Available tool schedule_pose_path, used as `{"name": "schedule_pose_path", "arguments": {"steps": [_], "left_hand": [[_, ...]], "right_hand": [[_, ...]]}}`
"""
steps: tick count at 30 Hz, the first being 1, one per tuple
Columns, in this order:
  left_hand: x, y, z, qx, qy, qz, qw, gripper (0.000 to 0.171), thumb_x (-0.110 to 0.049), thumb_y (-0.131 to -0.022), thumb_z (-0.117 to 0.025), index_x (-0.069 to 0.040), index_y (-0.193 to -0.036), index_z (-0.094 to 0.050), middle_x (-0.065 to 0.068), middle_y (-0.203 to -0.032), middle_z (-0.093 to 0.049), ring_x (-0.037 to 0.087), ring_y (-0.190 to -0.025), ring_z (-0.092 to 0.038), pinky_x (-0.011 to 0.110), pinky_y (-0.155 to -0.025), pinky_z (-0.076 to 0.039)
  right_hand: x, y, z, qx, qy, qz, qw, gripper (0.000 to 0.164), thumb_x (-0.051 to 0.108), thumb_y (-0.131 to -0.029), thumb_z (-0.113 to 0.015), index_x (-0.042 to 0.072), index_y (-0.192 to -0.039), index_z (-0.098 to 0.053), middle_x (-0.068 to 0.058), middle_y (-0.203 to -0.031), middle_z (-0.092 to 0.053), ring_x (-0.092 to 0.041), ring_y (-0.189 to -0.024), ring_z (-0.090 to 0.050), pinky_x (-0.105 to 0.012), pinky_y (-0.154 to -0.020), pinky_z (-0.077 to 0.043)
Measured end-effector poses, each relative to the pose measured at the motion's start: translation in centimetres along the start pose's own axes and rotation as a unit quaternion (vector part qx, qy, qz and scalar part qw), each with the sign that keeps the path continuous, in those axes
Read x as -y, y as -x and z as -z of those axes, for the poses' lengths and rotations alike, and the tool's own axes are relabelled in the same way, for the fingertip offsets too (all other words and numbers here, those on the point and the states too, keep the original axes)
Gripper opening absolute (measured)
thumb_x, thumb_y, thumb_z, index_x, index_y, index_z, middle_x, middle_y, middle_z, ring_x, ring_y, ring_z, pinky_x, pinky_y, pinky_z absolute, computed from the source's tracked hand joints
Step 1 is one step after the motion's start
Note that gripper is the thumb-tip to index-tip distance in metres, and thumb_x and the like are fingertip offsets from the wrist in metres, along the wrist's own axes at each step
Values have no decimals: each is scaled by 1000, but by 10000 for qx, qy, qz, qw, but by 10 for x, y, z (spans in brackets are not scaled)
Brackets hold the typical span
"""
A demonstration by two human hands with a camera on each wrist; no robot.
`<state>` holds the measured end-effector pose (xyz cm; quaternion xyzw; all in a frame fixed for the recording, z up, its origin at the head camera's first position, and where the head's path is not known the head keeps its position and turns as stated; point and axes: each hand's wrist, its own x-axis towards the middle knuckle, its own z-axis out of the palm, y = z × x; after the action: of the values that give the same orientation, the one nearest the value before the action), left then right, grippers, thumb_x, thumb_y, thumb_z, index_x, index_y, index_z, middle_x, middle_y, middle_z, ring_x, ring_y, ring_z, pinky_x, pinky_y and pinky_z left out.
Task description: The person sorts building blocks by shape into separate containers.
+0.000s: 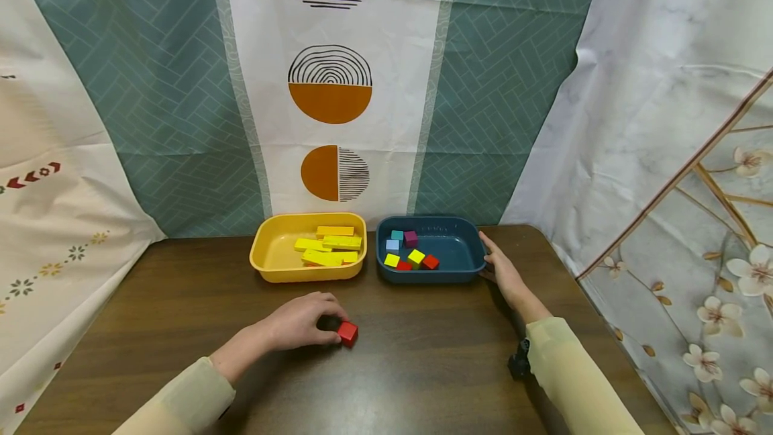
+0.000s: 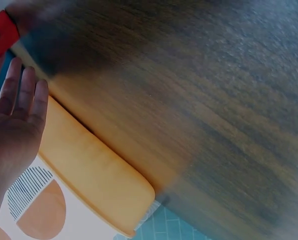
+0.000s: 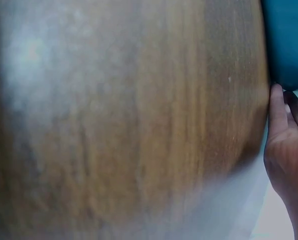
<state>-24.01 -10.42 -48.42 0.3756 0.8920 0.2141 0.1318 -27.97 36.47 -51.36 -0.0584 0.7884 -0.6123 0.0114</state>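
Note:
Just in front of the two trays, my left hand (image 1: 304,323) pinches a red cube (image 1: 348,333) between thumb and fingers, low over the table. The left wrist view shows the same red cube (image 2: 4,32) at its upper left corner, partly cut off. My right hand (image 1: 506,274) touches the right end of a dark blue tray (image 1: 461,276) with fairly straight fingers. In the right wrist view, those fingers (image 3: 277,107) lie against the tray's corner. Several small cubes (image 1: 410,239) in purple, blue, teal, yellow and red lie inside, mostly toward the left.
Left of the blue tray stands a yellow tray (image 1: 266,274) holding several long yellow blocks (image 1: 342,242). Both trays sit at the back of the brown wooden table (image 1: 423,381), close to a patterned cloth (image 1: 386,180). More cloth (image 1: 682,274) hangs at the right edge.

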Motion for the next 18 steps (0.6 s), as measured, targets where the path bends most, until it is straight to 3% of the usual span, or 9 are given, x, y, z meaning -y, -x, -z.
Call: {"name": "schedule_pose_path", "arguments": {"steps": [10,18], "left_hand": [[-9,-2,5,-238,28,-181,9995,30,-44,-90,-77,-31,-117,-73,-15,-115,-62,9,-105,-57,38,-95,-52],[-33,-15,25,-646,300,-152,9973,33,-44,-88,-79,-29,-117,-72,-8,-118,-67,17,-110,-61,40,-99,-51]], "right_hand": [[0,1,-1,-67,122,11,9999,63,10,-105,-26,15,-166,-14,-11,-171,-4,-41,-153,-13,-67,-113,-29],[2,1,-1,-60,38,29,10000,63,9,-104,-26,15,-166,-13,-12,-171,-4,-41,-153,-11,-68,-113,-27]]}}
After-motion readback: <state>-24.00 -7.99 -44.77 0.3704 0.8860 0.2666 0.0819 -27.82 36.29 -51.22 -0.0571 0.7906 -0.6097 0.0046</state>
